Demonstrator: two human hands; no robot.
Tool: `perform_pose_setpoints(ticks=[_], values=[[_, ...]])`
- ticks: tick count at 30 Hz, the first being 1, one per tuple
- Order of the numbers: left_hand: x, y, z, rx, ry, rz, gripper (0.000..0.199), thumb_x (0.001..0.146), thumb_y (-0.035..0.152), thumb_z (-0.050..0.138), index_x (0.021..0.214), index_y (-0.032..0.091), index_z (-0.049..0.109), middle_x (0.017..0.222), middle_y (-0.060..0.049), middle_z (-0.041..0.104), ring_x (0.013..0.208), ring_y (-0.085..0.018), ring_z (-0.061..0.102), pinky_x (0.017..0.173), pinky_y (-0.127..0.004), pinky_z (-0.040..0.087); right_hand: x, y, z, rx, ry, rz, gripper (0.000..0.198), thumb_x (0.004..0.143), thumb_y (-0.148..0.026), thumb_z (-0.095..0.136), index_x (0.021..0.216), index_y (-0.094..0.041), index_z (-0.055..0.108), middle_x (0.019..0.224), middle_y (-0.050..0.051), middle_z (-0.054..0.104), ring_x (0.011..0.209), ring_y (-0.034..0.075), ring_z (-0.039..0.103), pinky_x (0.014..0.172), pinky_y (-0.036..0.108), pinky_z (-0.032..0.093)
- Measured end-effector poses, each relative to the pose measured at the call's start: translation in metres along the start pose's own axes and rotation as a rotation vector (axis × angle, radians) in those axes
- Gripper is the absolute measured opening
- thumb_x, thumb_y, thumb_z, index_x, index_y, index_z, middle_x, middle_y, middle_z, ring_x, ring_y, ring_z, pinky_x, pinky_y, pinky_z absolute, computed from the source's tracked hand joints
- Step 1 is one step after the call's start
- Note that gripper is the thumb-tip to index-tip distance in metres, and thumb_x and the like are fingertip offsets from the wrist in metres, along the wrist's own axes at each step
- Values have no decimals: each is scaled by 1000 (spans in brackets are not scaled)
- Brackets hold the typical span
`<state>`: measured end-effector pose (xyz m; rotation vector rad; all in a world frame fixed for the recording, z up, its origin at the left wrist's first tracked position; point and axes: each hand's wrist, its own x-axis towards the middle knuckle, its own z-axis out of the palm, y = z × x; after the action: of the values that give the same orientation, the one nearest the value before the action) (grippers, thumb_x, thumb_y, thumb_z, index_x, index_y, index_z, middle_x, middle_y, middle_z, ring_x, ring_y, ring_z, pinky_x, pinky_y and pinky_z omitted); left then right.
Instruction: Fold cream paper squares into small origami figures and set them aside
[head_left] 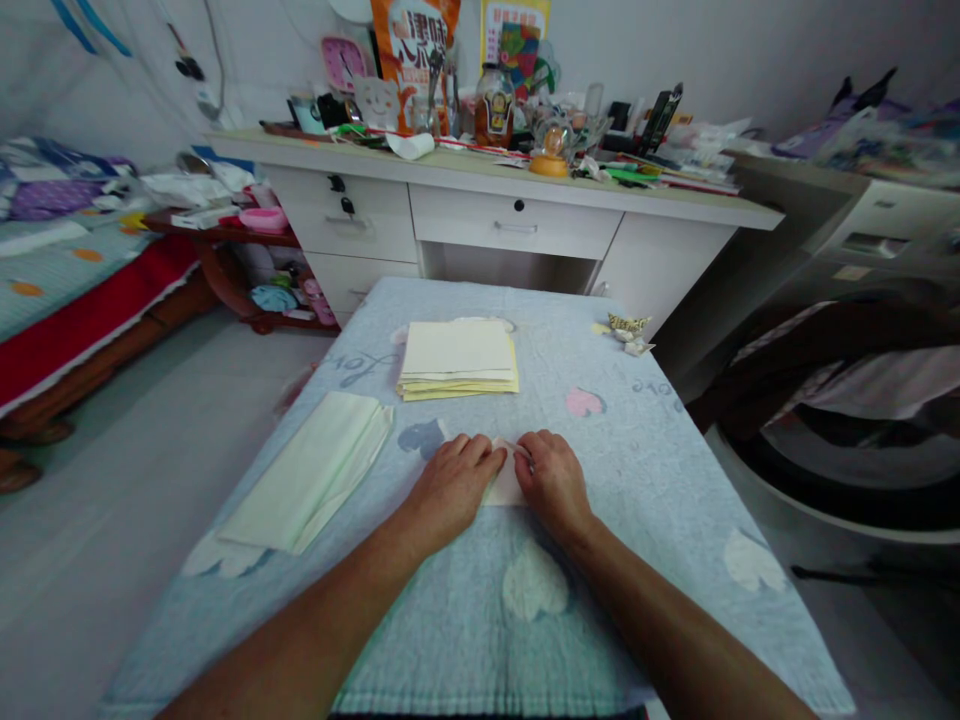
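A small piece of pale paper (506, 488) lies on the blue patterned cloth, between my two hands. My left hand (457, 480) presses on its left side, fingers bent together at the upper edge. My right hand (553, 482) is closed on its right side, where a raised fold shows near the fingertips. Beyond the hands sits a stack of cream and yellow paper sheets (459, 350). Left of my forearm is a pile of long pale green sheets (311, 470). My palms hide part of the small paper.
The cloth-covered table (645, 560) stands before a white desk (480, 210) crowded with a jar (495, 105), bags and small items. Small folded paper pieces (630, 333) lie at the table's far right corner. A washing machine (862, 400) is at right, a bed (82, 290) at left.
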<state>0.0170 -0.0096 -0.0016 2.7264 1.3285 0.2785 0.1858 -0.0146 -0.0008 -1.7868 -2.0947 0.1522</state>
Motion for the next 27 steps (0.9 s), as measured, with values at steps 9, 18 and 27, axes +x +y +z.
perform_pose_setpoints(ticks=[9,18,27], values=[[2,2,-1,19,6,-11,35,90,12,43,124,19,48,104,-7,55,92,-21,48,80,-36,42,-2,2,7,38,26,-82,15,85,-11,54,88,-18,67,82,4,61,84,19,51,79,28,37],[4,-5,6,-95,39,-12,36,89,12,46,123,19,51,106,-7,55,93,-20,49,83,-36,43,-6,1,4,56,39,-180,19,85,-8,53,87,-19,69,80,4,57,80,17,46,75,27,36],[4,-6,7,-181,99,-5,28,90,13,46,115,19,56,103,-6,56,96,-20,51,86,-36,44,-7,0,1,-47,2,-255,17,86,-9,54,91,-19,67,83,4,56,80,18,42,75,29,32]])
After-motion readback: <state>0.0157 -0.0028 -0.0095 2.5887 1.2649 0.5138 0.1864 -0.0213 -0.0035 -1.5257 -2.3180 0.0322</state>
